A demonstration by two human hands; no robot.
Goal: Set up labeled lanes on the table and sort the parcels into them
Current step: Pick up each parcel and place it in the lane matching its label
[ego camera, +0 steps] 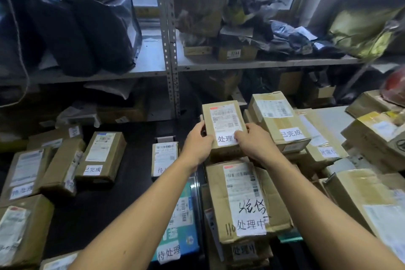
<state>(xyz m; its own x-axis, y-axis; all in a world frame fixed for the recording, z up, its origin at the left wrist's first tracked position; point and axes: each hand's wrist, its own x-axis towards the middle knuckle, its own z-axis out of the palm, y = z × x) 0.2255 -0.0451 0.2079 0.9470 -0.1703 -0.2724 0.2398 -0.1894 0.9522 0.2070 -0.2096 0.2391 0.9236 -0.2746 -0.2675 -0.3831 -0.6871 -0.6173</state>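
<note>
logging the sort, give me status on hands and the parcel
Left hand and right hand both gripping small box, held above the 处理中 stack. Its label partly covered by right fingers. Nothing in the way.

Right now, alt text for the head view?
Both hands, left hand and right hand, hold a small cardboard parcel above a stack of labeled parcels. More labeled parcels lie on the dark table, with cluttered metal shelves behind.
</note>
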